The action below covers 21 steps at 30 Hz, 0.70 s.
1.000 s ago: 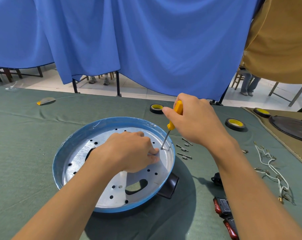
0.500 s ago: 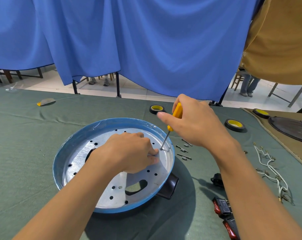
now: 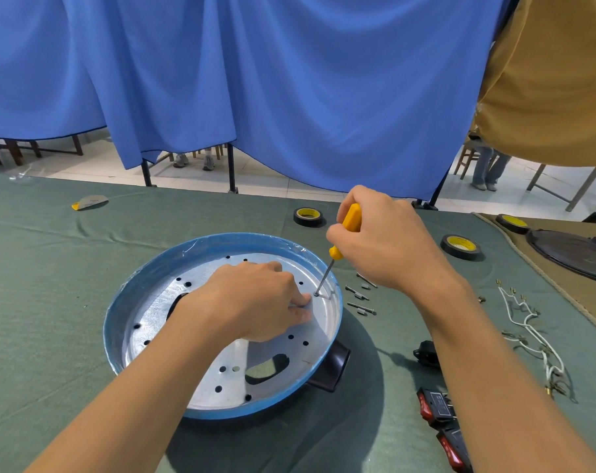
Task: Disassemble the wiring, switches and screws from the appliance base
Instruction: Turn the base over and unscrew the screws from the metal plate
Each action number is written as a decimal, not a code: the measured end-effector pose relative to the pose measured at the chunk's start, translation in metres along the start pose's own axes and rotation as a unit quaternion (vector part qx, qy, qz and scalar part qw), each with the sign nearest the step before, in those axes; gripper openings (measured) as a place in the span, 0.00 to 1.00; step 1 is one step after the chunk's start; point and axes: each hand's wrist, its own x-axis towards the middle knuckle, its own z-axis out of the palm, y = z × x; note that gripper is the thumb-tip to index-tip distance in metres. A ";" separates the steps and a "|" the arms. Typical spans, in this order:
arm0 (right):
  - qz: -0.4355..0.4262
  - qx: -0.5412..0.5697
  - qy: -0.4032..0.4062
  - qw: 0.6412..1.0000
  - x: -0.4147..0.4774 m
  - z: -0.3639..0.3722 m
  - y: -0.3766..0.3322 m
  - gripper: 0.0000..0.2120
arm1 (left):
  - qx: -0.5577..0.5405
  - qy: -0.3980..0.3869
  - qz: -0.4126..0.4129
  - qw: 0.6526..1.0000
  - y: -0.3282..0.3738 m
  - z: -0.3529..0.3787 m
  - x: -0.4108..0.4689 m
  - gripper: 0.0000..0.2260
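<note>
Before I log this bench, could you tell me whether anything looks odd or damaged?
Nothing looks damaged. The clear film on the appliance base is wrinkled along its far rim, and loose screws lie scattered on the cloth beside it.

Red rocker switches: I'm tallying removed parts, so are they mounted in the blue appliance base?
No, both red rocker switches lie loose on the green cloth to the right of the blue appliance base, outside its rim.

My left hand [image 3: 255,302] and right hand [image 3: 385,247] are bare. My left forearm [image 3: 146,387] and right forearm [image 3: 487,370] are bare too, from the wrist to the bottom edge of the view. Whatever I wear higher up is out of frame.
</note>
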 end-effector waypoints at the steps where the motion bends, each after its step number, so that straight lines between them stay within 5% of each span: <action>1: -0.001 0.003 -0.003 1.000 0.000 -0.001 0.000 0.07 | 0.000 0.001 0.000 1.000 0.000 0.000 0.000 0.20; 6: 0.007 -0.028 0.024 0.999 -0.002 0.003 -0.002 0.19 | 0.000 0.003 -0.001 1.000 0.001 -0.001 0.000 0.20; 10: 0.019 -0.011 -0.003 1.000 0.000 0.001 0.000 0.08 | 0.000 0.002 -0.002 1.000 0.000 -0.001 -0.001 0.20; 15: 0.022 -0.033 0.029 0.999 -0.002 0.002 -0.002 0.19 | 0.001 0.006 -0.003 1.000 0.001 -0.001 -0.001 0.20; 19: 0.017 -0.017 0.011 1.000 -0.001 0.002 0.001 0.08 | -0.001 0.003 -0.004 1.000 0.001 -0.001 -0.001 0.20; 21: 0.024 -0.016 0.018 0.999 -0.001 0.003 0.000 0.12 | -0.002 0.003 -0.005 1.000 0.001 -0.001 -0.001 0.19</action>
